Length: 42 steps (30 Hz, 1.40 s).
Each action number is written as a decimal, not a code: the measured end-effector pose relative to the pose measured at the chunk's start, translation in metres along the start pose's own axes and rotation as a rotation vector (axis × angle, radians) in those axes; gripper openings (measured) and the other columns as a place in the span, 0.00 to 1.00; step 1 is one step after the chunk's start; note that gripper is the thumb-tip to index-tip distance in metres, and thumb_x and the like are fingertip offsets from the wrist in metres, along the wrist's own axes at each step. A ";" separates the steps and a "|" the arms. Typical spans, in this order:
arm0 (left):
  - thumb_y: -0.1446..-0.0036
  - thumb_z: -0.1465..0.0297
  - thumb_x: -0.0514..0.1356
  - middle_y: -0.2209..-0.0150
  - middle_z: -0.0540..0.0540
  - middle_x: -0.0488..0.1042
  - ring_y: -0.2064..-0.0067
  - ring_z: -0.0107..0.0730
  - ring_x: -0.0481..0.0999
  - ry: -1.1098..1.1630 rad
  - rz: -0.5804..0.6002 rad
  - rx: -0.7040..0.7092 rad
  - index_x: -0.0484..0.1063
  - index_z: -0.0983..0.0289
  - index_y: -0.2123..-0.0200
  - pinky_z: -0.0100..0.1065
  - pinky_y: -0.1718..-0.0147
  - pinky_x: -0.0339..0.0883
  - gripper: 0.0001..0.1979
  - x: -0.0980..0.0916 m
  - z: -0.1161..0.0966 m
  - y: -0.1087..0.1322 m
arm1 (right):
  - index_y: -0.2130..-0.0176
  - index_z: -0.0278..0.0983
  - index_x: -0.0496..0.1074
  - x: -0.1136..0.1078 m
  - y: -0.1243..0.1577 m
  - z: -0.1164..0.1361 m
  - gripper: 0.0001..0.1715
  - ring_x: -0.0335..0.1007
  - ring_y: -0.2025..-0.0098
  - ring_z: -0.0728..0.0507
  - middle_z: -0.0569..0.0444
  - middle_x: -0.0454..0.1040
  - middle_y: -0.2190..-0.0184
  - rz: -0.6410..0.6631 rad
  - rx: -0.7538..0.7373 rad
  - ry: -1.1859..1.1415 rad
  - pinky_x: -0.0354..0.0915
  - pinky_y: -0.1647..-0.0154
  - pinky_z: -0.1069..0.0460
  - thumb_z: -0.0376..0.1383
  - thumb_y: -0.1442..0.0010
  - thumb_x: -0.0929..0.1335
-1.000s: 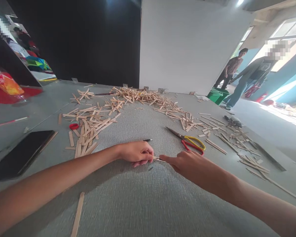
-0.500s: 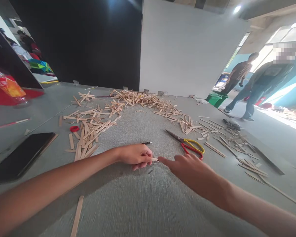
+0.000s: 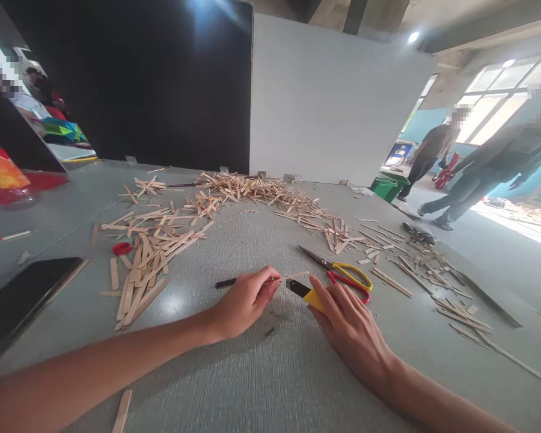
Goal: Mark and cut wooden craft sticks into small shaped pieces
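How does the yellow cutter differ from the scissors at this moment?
The cutter is gripped in the right hand, tip toward the thin stick pinched by the left hand; the scissors lie untouched on the table. The cutter has a yellow body; the scissors have one yellow loop and one red. Both are cutting tools.

Bare forearms (image 3: 117,367) lead to the left hand (image 3: 243,300) and right hand (image 3: 349,322).

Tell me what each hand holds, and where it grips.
Left hand pinches a thin wooden stick near one end; right hand grips a yellow utility knife by its handle.
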<state>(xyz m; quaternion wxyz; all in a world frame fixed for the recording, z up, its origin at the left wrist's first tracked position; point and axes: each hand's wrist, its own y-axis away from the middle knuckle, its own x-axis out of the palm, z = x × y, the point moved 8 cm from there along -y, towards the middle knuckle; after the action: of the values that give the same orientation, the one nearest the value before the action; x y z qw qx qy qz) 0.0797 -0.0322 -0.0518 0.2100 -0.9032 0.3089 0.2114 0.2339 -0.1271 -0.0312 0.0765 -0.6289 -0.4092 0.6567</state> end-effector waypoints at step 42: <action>0.25 0.64 0.50 0.79 0.42 0.67 0.80 0.28 0.64 0.037 0.093 -0.114 0.38 0.70 0.23 0.29 0.79 0.55 0.36 0.027 -0.002 0.012 | 0.30 0.36 0.67 0.013 0.008 -0.014 0.30 0.57 0.83 0.54 0.58 0.70 0.71 0.578 0.748 -1.024 0.56 0.86 0.58 0.40 0.27 0.64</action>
<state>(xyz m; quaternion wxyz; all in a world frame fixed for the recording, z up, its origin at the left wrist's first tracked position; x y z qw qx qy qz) 0.0923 -0.0543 -0.0672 0.1425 -0.9021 0.3419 0.2216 0.2470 -0.1183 -0.0440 -0.0926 -0.2550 0.0439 0.9615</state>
